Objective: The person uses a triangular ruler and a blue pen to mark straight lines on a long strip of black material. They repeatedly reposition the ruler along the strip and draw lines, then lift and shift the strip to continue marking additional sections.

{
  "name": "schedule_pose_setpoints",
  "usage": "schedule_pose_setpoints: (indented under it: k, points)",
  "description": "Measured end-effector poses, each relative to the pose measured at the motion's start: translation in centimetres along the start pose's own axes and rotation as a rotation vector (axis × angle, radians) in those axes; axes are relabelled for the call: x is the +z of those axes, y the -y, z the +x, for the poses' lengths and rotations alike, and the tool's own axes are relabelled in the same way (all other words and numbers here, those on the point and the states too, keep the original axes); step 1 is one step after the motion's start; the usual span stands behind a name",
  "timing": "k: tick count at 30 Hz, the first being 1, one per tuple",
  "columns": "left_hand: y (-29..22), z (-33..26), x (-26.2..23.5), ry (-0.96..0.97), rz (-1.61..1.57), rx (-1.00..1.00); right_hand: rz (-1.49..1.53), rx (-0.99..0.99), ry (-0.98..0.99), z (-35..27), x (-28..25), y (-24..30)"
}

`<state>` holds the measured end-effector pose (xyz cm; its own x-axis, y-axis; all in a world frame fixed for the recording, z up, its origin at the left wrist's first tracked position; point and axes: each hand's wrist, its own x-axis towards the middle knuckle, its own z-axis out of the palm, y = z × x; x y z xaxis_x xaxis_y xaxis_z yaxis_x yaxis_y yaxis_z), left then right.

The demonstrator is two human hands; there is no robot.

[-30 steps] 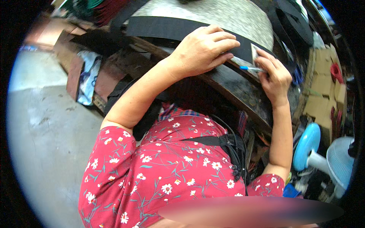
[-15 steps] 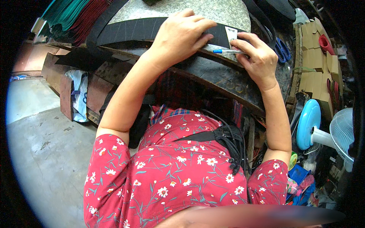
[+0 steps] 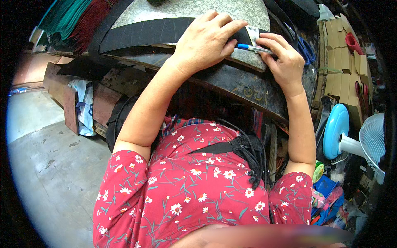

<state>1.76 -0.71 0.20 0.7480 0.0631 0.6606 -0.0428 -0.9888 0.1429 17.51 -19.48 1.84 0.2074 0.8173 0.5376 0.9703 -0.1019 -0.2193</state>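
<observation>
- Small craft workshop, cluttered.
- Stone-topped bench point(image 3: 198, 10) under the fingers point(image 3: 215, 25), w/ black cut strip point(image 3: 144, 33).
- Blue scissors point(image 3: 305, 47) just right of fingers.
- Cardboard boxes point(image 3: 343, 62) stacked farther right; blue fan point(image 3: 337, 132) below them.
- Bare concrete floor point(image 3: 45, 165) lower left.

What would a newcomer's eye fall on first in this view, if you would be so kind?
Most likely the two hands at the top: the left hand pressed flat on a long dark strip that lies across a speckled stone slab, and the right hand beside it with a blue pen in its grip. Below them, the red flowered dress fills the lower middle. A blue and white fan stands at the right edge.
</observation>
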Motion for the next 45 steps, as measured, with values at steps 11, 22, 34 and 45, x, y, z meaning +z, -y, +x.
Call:
schedule_pose_setpoints:
  k: [11,22,34,45]
  points:
    - [-0.7,-0.5,0.2,0.021,0.088,0.062,0.036,0.013,-0.015,-0.2,0.0,0.1]
    - [-1.2,-0.5,-0.2,0.054,0.086,0.025,0.074,0.033,0.030,-0.1,-0.2,0.5]
    - [-1.1,-0.4,-0.3,0.090,0.078,-0.001,0.038,0.019,-0.001,0.0,0.1,0.5]
    - [-0.9,-0.5,-0.2,0.111,0.081,0.011,0.248,0.137,0.017,-0.3,0.4,-0.7]
